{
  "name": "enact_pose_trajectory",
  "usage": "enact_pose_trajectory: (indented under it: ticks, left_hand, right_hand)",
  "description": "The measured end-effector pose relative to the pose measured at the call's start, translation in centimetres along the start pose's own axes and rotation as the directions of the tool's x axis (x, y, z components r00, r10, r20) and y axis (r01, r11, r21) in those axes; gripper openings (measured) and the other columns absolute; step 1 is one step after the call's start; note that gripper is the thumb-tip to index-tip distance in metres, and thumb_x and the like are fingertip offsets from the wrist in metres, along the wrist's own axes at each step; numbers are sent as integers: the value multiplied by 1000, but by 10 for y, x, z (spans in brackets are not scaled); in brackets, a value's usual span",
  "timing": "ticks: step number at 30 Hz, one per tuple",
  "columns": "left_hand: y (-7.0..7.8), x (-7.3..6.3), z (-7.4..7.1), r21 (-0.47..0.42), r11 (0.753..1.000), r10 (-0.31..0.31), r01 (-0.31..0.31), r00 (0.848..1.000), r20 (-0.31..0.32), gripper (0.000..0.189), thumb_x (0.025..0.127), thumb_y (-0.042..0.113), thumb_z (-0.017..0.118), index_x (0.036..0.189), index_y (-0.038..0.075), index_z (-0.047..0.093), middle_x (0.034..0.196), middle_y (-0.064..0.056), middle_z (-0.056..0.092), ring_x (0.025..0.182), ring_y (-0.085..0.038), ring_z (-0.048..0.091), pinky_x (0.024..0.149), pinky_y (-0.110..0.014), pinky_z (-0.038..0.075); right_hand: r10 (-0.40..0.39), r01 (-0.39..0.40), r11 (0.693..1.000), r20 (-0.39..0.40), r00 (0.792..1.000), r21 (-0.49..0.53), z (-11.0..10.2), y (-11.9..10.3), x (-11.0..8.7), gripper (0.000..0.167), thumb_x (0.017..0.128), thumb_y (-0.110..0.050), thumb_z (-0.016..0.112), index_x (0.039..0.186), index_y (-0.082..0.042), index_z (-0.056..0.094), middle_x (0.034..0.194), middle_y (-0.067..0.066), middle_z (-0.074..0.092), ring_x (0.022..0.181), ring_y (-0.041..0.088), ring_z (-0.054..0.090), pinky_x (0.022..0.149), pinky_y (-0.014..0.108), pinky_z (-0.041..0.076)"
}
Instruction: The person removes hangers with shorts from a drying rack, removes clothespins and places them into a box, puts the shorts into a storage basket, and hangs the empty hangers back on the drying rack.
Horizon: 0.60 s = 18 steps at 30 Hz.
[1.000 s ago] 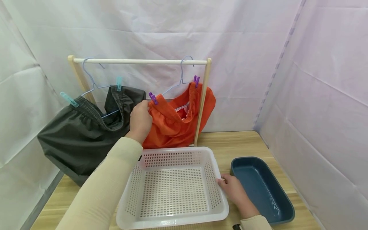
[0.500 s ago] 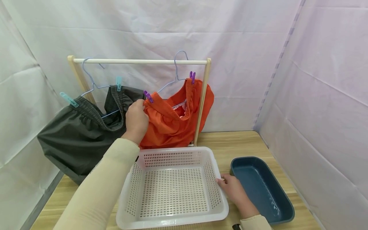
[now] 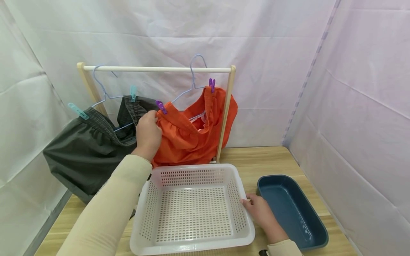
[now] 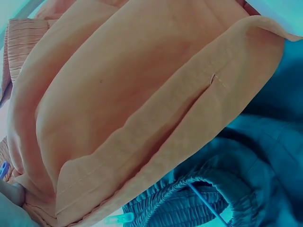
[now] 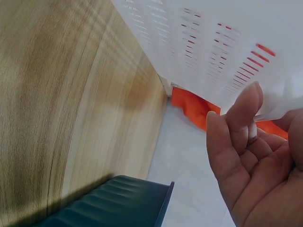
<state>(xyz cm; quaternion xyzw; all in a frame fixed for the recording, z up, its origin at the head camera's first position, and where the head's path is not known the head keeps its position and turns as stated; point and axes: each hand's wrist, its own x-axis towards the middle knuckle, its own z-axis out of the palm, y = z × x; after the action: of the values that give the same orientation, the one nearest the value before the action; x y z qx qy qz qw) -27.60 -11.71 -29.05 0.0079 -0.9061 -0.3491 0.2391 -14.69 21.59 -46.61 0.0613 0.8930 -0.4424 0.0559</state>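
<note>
My left hand [image 3: 148, 133] holds the waistband of orange pants [image 3: 182, 138], just below a purple clothespin [image 3: 161, 106]. A second purple clothespin [image 3: 212, 85] pins the other side to a blue hanger [image 3: 184, 94]. The hanger's hook stands high over the rack's rod; whether it touches the rod I cannot tell. In the left wrist view the tinted fabric [image 4: 109, 85] fills most of the picture, and only part of the hand [image 4: 13, 208] shows. My right hand [image 3: 261, 211] pinches the right rim of a white perforated basket [image 3: 192, 246].
Dark grey pants [image 3: 86, 156] hang at the left on another blue hanger [image 3: 100, 85] with teal clothespins [image 3: 78, 111]. The wooden rack [image 3: 153, 69] stands behind the basket. A dark blue tray [image 3: 291, 209] lies on the wooden table [image 3: 262, 156] at the right.
My left hand has moved left, drawing the orange pants and their hanger leftward. The hanger's hook has risen above the rod. My right hand and the basket have stayed in place.
</note>
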Motion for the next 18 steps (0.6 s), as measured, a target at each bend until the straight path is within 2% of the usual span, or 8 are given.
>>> enact_pose_trajectory:
  ticks: [5,10,18]
  left_hand:
    - [-1,-1,-3,-29,999,-16,15,1000,-15,33,95,-5,47,127,0,54,122,-20,58,107,-34,56,99,-50,46]
    - [-6,-3,-5,-22,1000,-2,1,999,-47,30,96,-3,47,125,-1,55,119,-20,59,104,-34,56,99,-50,46]
    - [-12,-7,-10,-20,1000,5,-7,998,-61,27,97,-2,48,123,-1,56,117,-20,59,102,-34,55,99,-50,47]
  right_hand:
    - [5,-5,1000,-2,1000,-15,0,0,0,35,96,-17,59,120,8,60,84,7,69,68,15,66,57,31,55]
    - [4,-4,1000,-8,1000,-28,0,0,0,34,95,-16,59,119,8,61,83,7,69,68,15,66,57,31,54]
    - [2,-3,999,-8,1000,-33,0,0,1,35,95,-17,59,120,8,60,84,7,69,68,15,66,57,31,54]
